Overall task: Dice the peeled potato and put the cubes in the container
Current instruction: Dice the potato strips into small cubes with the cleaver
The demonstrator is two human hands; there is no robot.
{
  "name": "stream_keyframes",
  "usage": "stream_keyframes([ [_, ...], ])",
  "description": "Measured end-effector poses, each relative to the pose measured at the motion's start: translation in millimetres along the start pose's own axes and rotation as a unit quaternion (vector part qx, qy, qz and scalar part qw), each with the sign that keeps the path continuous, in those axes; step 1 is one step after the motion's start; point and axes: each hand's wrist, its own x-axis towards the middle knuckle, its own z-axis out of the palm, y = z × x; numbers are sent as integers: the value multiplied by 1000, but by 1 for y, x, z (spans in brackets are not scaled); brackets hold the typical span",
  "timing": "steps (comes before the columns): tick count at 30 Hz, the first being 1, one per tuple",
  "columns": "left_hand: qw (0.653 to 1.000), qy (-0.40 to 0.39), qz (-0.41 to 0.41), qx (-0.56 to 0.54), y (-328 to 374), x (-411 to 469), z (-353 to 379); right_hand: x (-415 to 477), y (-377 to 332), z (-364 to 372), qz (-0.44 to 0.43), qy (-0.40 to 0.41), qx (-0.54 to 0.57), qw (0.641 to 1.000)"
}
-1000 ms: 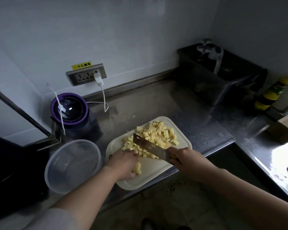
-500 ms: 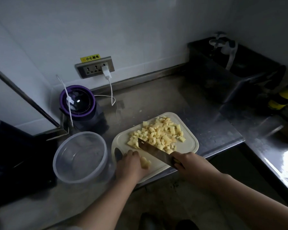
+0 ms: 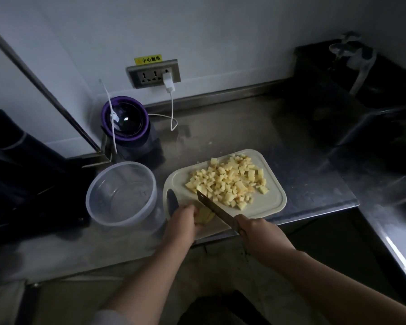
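The left hand [image 3: 182, 221] is curling its fingers [image 3: 188, 208] together over a small uncut chunk of pale yellow peeled potato [image 3: 205, 216], pinning it to the cream plastic cutting board [image 3: 271, 204]. The right hand [image 3: 256, 233] is wrapping its fingers around the handle of a dark steel kitchen knife [image 3: 215, 208], whose blade is running just right of the left fingertips, against the chunk. Beyond both sets of fingers, a heap of yellow potato cubes [image 3: 230, 184] is lying on the far half of the board. The round clear plastic container [image 3: 123, 163] is sitting empty to the left of the left fingers, just beside the board.

The main danger is a nicked fingertip: the chunk is small and probably wet, so it may slide under pressure and leave the fingers in the blade's path. The board's near edge is also sitting close to the lip of the stainless steel counter [image 3: 232, 127]; a hard downward cut could shift it and spill cubes.
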Motion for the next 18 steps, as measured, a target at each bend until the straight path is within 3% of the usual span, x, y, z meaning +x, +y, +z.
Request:
stream_keyframes([
  [7,1000,8,-16,-15,4,-6,6,3,1,0,-5,-7,-13,1000],
  [18,995,97,-17,-34,6,-5,12,0,-5,0,-13,-5,-21,1000],
])
